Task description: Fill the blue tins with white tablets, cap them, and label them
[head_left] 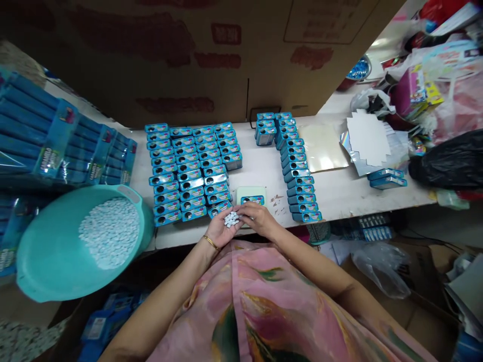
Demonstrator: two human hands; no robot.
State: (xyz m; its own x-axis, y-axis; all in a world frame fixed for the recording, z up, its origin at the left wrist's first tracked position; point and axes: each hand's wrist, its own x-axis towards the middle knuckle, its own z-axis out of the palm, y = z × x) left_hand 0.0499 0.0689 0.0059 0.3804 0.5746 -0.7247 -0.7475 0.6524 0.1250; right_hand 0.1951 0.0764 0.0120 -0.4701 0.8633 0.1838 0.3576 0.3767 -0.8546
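Note:
Cupped near the table's front edge, my left hand [220, 227] carries a small heap of pale blue-white pellets [231, 218] that look like candies. My right hand [257, 219] is at the heap's right side with thumb and fingers pinched together; whatever is between the fingertips is too small to make out. Just beyond both hands, a small blue printed pack [252, 199] lies on a pale green square device [241, 191] resembling a small scale. Blocks of similar blue packs [191, 183] stand in rows to the left, and another column of blue packs [300, 181] is to the right.
A turquoise tub [45, 251] at the left contains many pellets [109, 234]. Wrapped blue bundles [56, 136] are stacked behind it. A large cardboard box [226, 75] walls off the back. Plastic sheets [324, 146], a black bag [453, 161] and clutter occupy the right.

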